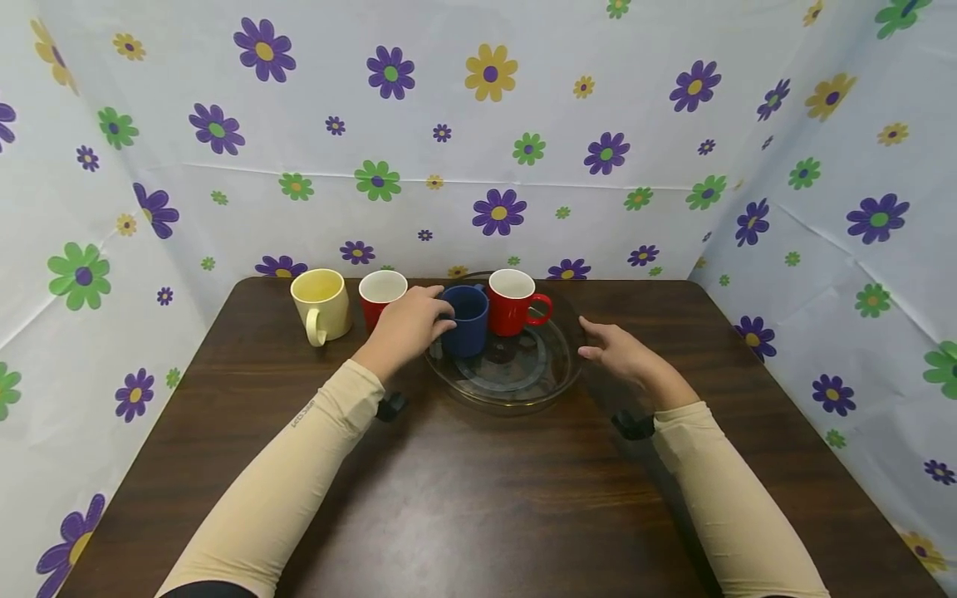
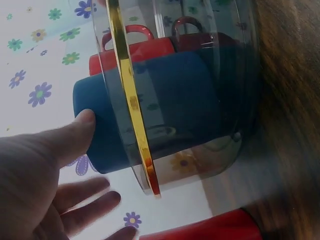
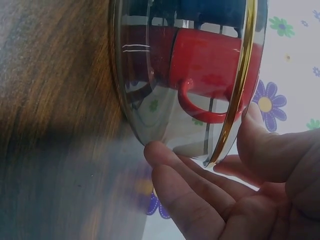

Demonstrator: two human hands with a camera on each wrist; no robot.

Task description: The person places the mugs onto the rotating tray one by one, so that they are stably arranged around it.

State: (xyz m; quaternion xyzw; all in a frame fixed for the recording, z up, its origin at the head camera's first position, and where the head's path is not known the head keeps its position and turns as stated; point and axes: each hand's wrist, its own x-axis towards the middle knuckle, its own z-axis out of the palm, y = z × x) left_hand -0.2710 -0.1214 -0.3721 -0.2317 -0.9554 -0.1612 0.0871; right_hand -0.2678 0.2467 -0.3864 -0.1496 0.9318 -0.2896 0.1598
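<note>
A blue mug and a red mug stand side by side in a round clear glass dish with a gold band. At the blue mug's left side is my left hand. In the left wrist view its thumb lies at the mug's rim, while the other visible fingers are spread apart from it. My right hand holds the dish's right side, thumb at the rim and fingertips along the outer wall. The red mug's handle points toward this hand.
Left of the dish stand a second red mug, partly hidden by the left hand, and a yellow mug. Everything is on a dark wooden table. A flower-patterned sheet hangs behind and at both sides.
</note>
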